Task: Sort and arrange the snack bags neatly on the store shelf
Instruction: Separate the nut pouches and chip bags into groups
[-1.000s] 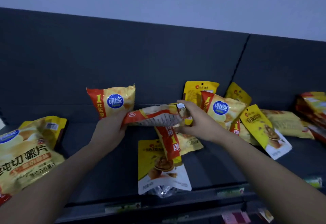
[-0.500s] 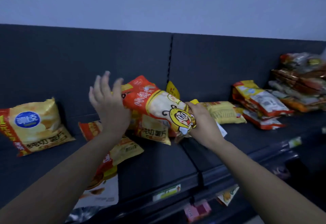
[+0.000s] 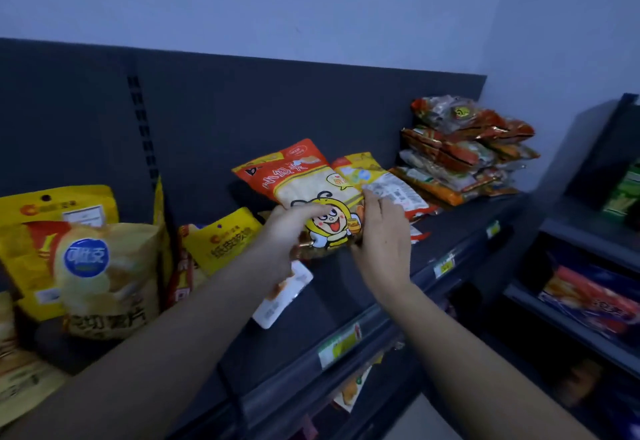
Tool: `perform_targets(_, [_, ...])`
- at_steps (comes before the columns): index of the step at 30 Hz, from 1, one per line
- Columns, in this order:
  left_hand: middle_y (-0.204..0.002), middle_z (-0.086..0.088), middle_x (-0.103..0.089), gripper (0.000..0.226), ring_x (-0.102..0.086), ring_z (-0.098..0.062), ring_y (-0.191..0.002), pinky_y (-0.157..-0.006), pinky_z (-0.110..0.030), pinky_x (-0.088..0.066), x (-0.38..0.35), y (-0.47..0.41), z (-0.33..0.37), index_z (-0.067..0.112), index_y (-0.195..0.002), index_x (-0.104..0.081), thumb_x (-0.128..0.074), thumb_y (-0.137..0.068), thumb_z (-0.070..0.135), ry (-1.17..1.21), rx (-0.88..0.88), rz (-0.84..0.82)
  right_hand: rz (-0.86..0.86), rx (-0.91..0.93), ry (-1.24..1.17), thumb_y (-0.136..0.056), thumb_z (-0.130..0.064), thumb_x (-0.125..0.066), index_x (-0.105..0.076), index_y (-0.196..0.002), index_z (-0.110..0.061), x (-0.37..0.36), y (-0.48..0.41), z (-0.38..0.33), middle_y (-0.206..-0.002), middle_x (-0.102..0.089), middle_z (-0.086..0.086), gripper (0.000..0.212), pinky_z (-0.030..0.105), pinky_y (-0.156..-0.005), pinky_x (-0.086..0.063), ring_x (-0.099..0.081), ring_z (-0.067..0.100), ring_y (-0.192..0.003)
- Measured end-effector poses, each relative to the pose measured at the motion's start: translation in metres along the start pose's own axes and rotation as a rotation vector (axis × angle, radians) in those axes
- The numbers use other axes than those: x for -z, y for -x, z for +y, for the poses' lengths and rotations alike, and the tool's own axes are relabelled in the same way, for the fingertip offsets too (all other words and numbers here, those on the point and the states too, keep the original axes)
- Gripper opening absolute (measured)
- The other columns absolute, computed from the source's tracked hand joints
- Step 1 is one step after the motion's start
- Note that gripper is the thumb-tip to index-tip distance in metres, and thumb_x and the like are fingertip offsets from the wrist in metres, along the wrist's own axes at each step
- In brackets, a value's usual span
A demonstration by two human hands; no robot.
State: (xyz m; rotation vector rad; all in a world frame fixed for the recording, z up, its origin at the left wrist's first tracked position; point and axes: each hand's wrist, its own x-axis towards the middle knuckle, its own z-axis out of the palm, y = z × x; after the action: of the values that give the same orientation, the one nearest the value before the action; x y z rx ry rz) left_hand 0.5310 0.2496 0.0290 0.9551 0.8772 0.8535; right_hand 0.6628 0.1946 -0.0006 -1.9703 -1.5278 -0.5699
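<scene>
Over the dark shelf (image 3: 349, 280), left of the heaped stack of orange bags (image 3: 464, 148), the bee-printed snack bag (image 3: 308, 183) is held tilted. The left hand (image 3: 287, 231) and right hand (image 3: 381, 235) both grip its lower end. This looks like the sorting step, and the bag probably needs laying flat on that stack next.

The dark shelf (image 3: 332, 301) carried a stack of snack bags (image 3: 464, 148) at its right end; a flat bag (image 3: 394, 191) lay just beside it; yellow pouches (image 3: 59, 211) and a chip bag (image 3: 107, 276) stood at the left; price tags (image 3: 341, 344) lined its front rail.
</scene>
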Motion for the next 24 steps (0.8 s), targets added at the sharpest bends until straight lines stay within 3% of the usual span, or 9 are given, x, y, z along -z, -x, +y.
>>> perform_targets(3, [-0.105, 0.000, -0.071, 0.052, -0.068, -0.017, -0.094, -0.077, -0.030, -0.056, -0.027, -0.039, -0.003, 0.018, -0.121, -0.054, -0.077, -0.075, 0.015, -0.153, -0.108, -0.081, -0.026, -0.015, 0.011, -0.061, -0.008, -0.077, -0.045, -0.131, 0.002, -0.019, -0.029, 0.034, -0.105, -0.056, 0.018, 0.078, 0.042, -0.078, -0.045, -0.053, 0.036, -0.094])
perform_targets(6, [-0.109, 0.001, -0.069, 0.052, -0.067, -0.014, -0.094, -0.066, -0.020, -0.054, -0.046, -0.081, 0.002, 0.018, -0.126, -0.050, -0.072, -0.080, 0.010, -0.193, -0.187, -0.156, -0.113, 0.030, -0.067, -0.066, -0.023, -0.081, -0.034, -0.141, -0.003, -0.035, -0.060, 0.069, -0.113, -0.051, 0.016, 0.091, 0.041, -0.083, -0.044, -0.049, 0.033, -0.104])
perform_targets(10, [-0.113, 0.001, -0.067, 0.055, -0.066, -0.016, -0.100, -0.079, -0.027, -0.054, -0.075, -0.135, 0.006, 0.019, -0.129, -0.047, -0.071, -0.081, 0.008, -0.233, -0.248, -0.220, -0.326, 0.082, -0.265, -0.071, -0.021, -0.076, -0.006, -0.150, -0.023, -0.042, -0.104, 0.112, -0.125, -0.037, 0.009, 0.105, 0.034, -0.085, -0.046, -0.045, 0.025, -0.111])
perform_targets(13, [-0.115, -0.001, -0.066, 0.059, -0.065, -0.020, -0.104, -0.090, -0.037, -0.053, -0.100, -0.168, 0.005, 0.020, -0.130, -0.045, -0.073, -0.080, 0.009, -0.238, -0.268, -0.234, -0.435, 0.043, -0.383, -0.070, -0.015, -0.078, 0.000, -0.150, -0.028, -0.044, -0.135, 0.149, -0.133, -0.032, 0.005, 0.112, 0.027, -0.091, -0.043, -0.043, 0.022, -0.118])
perform_targets(17, [-0.117, -0.003, -0.066, 0.064, -0.064, -0.024, -0.107, -0.095, -0.046, -0.050, -0.136, -0.208, -0.007, 0.023, -0.128, -0.044, -0.078, -0.074, 0.017, -0.227, -0.283, -0.243, -0.553, 0.064, -0.408, -0.071, -0.030, -0.081, 0.006, -0.149, -0.029, -0.054, -0.173, 0.200, -0.146, -0.022, -0.001, 0.117, 0.016, -0.094, -0.028, -0.029, 0.015, -0.132])
perform_targets(19, [-0.117, -0.004, -0.066, 0.054, -0.065, -0.023, -0.104, -0.088, -0.038, -0.054, -0.155, -0.226, -0.014, 0.024, -0.123, -0.046, -0.075, -0.079, 0.016, -0.189, -0.326, -0.190, -0.599, 0.095, -0.398, -0.072, -0.034, -0.079, 0.009, -0.149, -0.028, -0.066, -0.189, 0.222, -0.148, -0.019, -0.001, 0.116, 0.015, -0.094, -0.027, -0.029, 0.016, -0.133])
perform_targets(21, [-0.118, -0.002, -0.063, 0.054, -0.065, -0.016, -0.099, -0.075, -0.024, -0.057, -0.171, -0.240, -0.025, 0.021, -0.128, -0.040, -0.070, -0.084, 0.015, -0.167, -0.387, -0.029, -0.658, 0.131, -0.413, -0.073, -0.036, -0.078, 0.007, -0.149, -0.028, -0.081, -0.201, 0.241, -0.146, -0.022, 0.001, 0.115, 0.015, -0.099, -0.027, -0.029, 0.017, -0.134])
perform_targets(22, [-0.123, 0.000, -0.060, 0.064, -0.063, -0.014, -0.102, -0.075, -0.022, -0.056, -0.176, -0.246, -0.032, 0.021, -0.137, -0.031, -0.069, -0.085, 0.018, -0.177, -0.424, 0.073, -0.714, 0.158, -0.428, -0.072, -0.037, -0.079, 0.006, -0.149, -0.029, -0.089, -0.206, 0.249, -0.144, -0.024, 0.001, 0.115, 0.019, -0.103, -0.029, -0.030, 0.017, -0.133])
perform_targets(24, [-0.141, -0.001, -0.045, 0.091, -0.051, -0.018, -0.122, -0.094, -0.036, -0.051, -0.178, -0.261, -0.047, 0.027, -0.149, -0.004, -0.068, -0.085, 0.030, -0.251, -0.457, 0.286, -0.834, 0.208, -0.448, -0.069, -0.041, -0.079, 0.000, -0.149, -0.032, -0.102, -0.216, 0.264, -0.142, -0.028, 0.001, 0.113, 0.026, -0.107, -0.033, -0.034, 0.015, -0.130])
